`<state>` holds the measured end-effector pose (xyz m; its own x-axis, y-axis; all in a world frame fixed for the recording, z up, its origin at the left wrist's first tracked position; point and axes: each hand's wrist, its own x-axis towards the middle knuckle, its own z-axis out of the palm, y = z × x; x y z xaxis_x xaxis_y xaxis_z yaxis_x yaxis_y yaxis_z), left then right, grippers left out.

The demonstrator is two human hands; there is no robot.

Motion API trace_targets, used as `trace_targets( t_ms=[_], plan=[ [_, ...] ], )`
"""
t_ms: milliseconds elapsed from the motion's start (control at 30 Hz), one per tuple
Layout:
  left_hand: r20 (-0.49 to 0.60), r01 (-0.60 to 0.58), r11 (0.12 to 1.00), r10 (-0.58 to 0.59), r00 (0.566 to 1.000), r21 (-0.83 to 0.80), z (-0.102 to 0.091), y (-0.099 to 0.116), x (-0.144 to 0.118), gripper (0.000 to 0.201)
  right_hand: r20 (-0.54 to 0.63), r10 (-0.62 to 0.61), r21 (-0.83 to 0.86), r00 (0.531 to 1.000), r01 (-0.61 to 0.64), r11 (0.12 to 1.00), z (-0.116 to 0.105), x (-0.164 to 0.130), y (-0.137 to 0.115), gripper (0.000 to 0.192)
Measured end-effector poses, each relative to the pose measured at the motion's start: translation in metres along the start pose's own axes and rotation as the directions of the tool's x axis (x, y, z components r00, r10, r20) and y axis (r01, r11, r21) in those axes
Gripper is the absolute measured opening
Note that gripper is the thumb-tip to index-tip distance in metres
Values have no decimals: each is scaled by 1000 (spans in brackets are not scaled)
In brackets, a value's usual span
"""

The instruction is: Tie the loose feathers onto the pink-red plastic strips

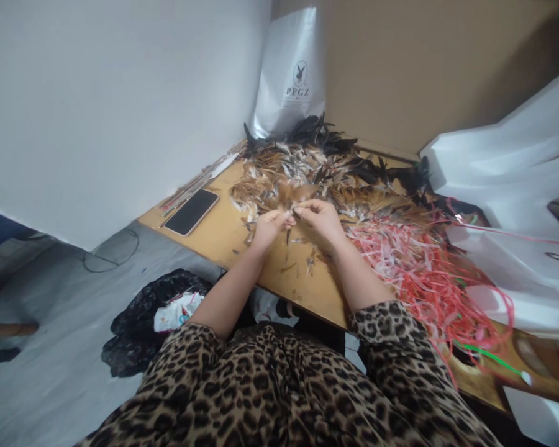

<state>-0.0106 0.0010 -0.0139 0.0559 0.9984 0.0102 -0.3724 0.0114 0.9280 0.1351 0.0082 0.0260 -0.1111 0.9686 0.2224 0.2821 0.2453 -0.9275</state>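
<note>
My left hand [271, 227] and my right hand [322, 217] meet over the wooden table [233, 226], both with fingers pinched. Between them a small tuft of brown feathers [292, 194] stands up, blurred at its tips. The left fingers grip its base. My right thumb and forefinger pinch close beside it, but what they hold is too small to make out. Just behind the hands spreads a large heap of brown, white and black feathers [302, 161]. Loose feather scraps [311, 257] lie on the table below the hands.
A phone [192, 212] lies at the table's left, near thin sticks [195, 183]. Pink ribbon strands [428, 279] pile up at the right, beside a white machine [517, 186]. A silver bag [291, 74] stands at the back corner. On the floor sits a black plastic bag [140, 329].
</note>
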Motion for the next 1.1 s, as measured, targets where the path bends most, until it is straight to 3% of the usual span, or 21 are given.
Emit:
trace_targets(
  t_ms=[67,133,267,467,633,733,833,933,1000,1100],
  plan=[
    [-94,-12,995,3,996,-98,-2,2,3,20,-15,9,-76,1000,-10,997,-1,1,8,27],
    [-159,-30,985,2,987,-173,-5,3,4,19,-7,-55,-269,998,51,962,-2,2,14,20],
    [-199,-33,968,-18,980,-249,-7,2,6,19,102,-155,-611,983,185,770,2,-1,20,18],
    [-200,-18,956,-42,979,-294,-7,1,6,19,284,-161,-791,945,326,517,14,-6,13,30],
    [-200,-18,951,-46,979,-307,-6,2,6,20,291,4,-864,957,261,430,9,-7,7,25],
    [-200,-24,944,-45,979,-329,-7,1,6,19,272,144,-859,951,173,483,-1,-5,4,18],
    [-194,-29,937,-42,980,-349,-8,-1,7,19,284,163,-713,945,94,695,-13,-2,3,15],
    [-172,-20,932,-46,984,-363,-10,-2,8,18,240,178,-401,954,-70,914,-23,2,3,18],
    [-149,-1,928,-59,987,-373,-10,-2,7,17,172,238,-180,956,-207,962,-25,4,4,21],
    [-86,51,929,-88,992,-366,-9,-1,5,17,80,299,69,951,-305,950,-20,7,11,22]
  ],
)
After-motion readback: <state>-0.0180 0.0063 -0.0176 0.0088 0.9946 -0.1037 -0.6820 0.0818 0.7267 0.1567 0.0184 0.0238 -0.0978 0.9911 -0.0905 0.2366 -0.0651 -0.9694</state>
